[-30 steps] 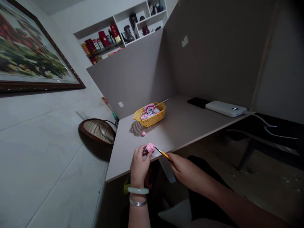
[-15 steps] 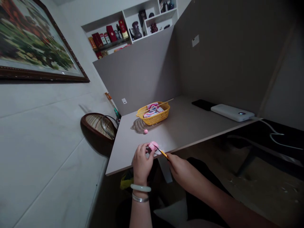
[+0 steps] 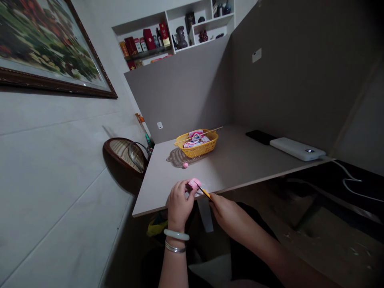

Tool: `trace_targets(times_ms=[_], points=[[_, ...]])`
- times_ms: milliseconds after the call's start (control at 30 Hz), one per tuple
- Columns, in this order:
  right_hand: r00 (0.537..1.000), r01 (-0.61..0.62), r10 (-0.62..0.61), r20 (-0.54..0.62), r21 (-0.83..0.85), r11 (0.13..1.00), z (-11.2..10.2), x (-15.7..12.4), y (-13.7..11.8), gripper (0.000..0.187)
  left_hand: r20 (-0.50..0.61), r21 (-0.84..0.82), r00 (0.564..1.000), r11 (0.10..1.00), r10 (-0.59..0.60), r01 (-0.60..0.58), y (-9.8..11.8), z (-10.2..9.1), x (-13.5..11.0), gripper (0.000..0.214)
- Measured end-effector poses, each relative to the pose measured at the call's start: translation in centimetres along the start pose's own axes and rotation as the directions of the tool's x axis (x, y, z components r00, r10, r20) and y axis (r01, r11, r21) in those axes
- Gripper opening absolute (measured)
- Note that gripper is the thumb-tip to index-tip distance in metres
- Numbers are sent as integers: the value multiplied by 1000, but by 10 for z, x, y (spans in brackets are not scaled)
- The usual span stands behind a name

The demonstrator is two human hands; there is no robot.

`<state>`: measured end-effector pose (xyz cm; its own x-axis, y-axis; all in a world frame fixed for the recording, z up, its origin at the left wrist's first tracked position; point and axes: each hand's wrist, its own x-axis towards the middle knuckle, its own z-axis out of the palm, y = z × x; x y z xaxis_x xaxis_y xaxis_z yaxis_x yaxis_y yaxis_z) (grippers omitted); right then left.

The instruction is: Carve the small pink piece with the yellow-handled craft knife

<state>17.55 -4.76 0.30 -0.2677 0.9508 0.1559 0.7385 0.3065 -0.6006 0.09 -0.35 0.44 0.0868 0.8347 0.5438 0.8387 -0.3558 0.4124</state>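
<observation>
At the near edge of the table, my left hand (image 3: 180, 200) has its fingers and thumb closed on a small pink lump (image 3: 195, 183), rounded on top with a paler, patterned left side. It looks like modelling clay, though I cannot be sure. In my right hand (image 3: 221, 208) is a slim yellow-and-black craft knife (image 3: 206, 194), gripped by the handle. Its thin dark tip touches the lump from the right. Something whitish lies under the lump, partly hidden. A little pink ball (image 3: 185, 165) rests farther back on the table.
Behind the ball stands a yellow basket (image 3: 200, 151) with printed packets and a thin stick across its rim. A black phone-like slab (image 3: 260, 137) and a white power bank (image 3: 295, 149) with a cable lie at the right. Grey panels (image 3: 186, 96) enclose the table's back and right.
The view has shifted slightly, so the scene sits a little differently in the frame. Both hands keep their hold, and the knife tip stays against the pink lump.
</observation>
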Motion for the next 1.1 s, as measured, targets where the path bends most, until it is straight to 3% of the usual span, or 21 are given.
trace_targets(times_ms=[167, 433, 600, 933, 1100], points=[[1000, 19, -20, -8, -90, 996, 6, 0, 5, 27, -15, 16, 1000, 1000, 0, 0, 0, 1, -1, 27], [996, 92, -88, -29, 234, 968, 2, -11, 7, 42, -12, 18, 1000, 1000, 11, -11, 4, -1, -1, 23], [992, 113, -124, 32, 240, 964, -1, -15, 13, 55, -15, 10, 1000, 1000, 21, -21, 3, -1, -2, 21], [991, 118, -132, 17, 350, 929, -3, -10, 16, 38, -26, 35, 999, 999, 28, -27, 0, 1, -3, 22], [988, 153, -154, -26, 365, 918, -5, -10, 13, 39, -31, 42, 999, 999, 33, -32, 0, 1, -3, 22]])
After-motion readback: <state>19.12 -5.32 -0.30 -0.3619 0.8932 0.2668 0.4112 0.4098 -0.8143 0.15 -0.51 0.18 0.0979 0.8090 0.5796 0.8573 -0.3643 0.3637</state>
